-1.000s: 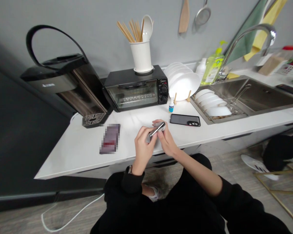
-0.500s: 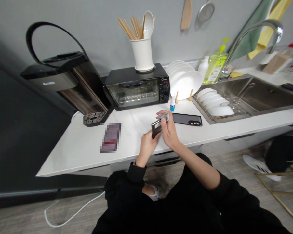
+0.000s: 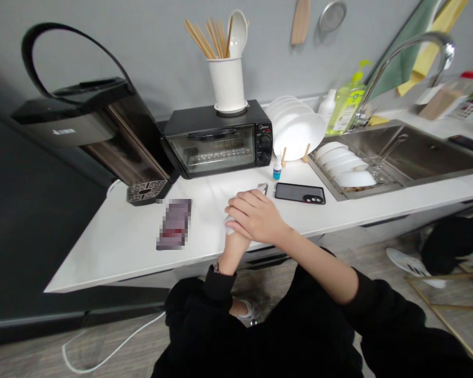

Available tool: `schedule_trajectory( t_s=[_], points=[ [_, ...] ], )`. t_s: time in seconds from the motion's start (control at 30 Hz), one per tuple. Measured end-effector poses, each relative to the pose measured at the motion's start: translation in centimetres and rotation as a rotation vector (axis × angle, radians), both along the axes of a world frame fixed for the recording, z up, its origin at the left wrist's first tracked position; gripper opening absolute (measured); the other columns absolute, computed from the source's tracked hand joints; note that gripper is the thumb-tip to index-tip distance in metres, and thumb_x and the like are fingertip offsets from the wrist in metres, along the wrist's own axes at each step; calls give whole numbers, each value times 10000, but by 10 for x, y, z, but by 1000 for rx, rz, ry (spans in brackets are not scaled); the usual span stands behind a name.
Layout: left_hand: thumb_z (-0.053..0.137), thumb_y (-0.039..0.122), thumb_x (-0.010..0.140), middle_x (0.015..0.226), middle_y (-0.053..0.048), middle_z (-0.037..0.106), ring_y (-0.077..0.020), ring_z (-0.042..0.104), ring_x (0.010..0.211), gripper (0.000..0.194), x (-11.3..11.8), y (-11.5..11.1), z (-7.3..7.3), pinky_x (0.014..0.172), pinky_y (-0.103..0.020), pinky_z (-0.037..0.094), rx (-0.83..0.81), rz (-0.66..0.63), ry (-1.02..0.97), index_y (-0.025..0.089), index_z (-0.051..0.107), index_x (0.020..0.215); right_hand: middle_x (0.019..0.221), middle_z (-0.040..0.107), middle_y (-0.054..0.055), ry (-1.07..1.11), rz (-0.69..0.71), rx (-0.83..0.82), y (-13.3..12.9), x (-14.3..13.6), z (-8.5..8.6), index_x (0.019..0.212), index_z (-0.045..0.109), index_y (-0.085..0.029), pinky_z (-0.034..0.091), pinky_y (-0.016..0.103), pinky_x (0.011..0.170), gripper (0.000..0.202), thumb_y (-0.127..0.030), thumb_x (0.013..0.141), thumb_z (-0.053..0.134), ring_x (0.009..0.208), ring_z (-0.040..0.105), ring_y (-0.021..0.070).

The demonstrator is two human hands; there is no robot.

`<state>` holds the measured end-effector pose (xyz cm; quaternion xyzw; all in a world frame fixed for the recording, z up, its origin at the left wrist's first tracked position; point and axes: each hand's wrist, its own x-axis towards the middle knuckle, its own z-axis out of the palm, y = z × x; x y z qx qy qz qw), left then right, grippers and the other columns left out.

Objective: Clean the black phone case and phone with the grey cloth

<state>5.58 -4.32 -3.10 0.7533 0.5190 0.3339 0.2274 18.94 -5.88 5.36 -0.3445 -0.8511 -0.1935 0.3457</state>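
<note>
My right hand lies across the top of my left hand, its fingers bent over a white wipe or cloth. My left hand grips a dark phone-like device; mostly covered, it shows only a shiny corner beyond my right fingers. To the right of my hands a black phone lies on the counter. A small white bottle with a blue label stands just behind that phone. A blurred-out purple item lies on the counter to the left.
A black toaster oven bears a white utensil holder. On the left stands a tall dark dispenser. Plates, a green soap bottle and a sink are at the right. A person's shoe shows below.
My right hand has moved left and toward me, from the device's upper end to over my left hand. The device is now mostly covered. The view has shifted slightly.
</note>
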Motion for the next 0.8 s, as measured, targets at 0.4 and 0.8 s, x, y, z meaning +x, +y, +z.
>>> schedule_trajectory(
  t_s=[0.4,0.8],
  points=[
    [608,172,894,840,-155,788,-300,756,830,146,-5,-3,4,691,-308,471,-15,-18,131,137,742,851,870,664,46,45,15,4,10,3,5,851,651,-245,405,400,810,288,-302,1058,460,858,539,233],
    [599,160,882,811,-154,796,-286,754,765,167,-3,-6,6,654,-306,447,-26,-27,146,158,741,795,925,670,60,592,-86,-32,9,-16,-11,804,589,-264,443,470,960,289,-316,1049,446,971,592,256]
  ],
)
